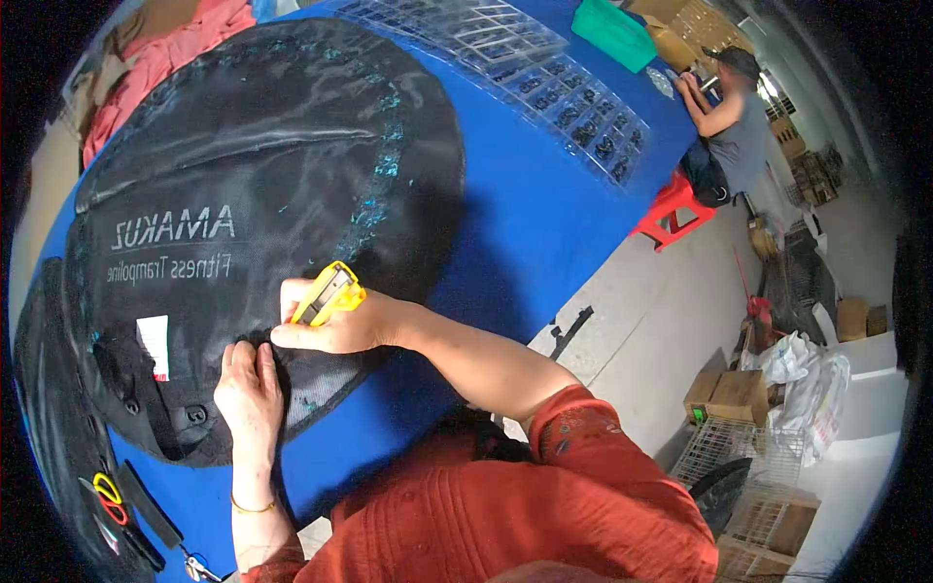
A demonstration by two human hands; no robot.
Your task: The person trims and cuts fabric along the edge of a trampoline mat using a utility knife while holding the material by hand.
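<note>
A round black trampoline mat (pixel 282 223), with mirrored "AMAKUZ Fitness Trampoline" lettering, lies across the blue table. Teal stitching and frayed threads run around part of it. My right hand (pixel 335 325) is closed around a yellow utility knife (pixel 330 294) low on the mat; its blade tip is hidden. Just to the left, my left hand (pixel 250 389) grips the black fabric, fingers together and bent, the thumb out of sight. Its fingertips lie close to my right thumb. A white label (pixel 153 347) shows left of my hands.
Scissors (pixel 109 497) with red and yellow handles and small snips (pixel 199 566) lie at lower left. Clear trays (pixel 583 112) of small black parts and a green bin (pixel 613 35) stand at the far side. Another person (pixel 729 121) sits on a red stool (pixel 674 212).
</note>
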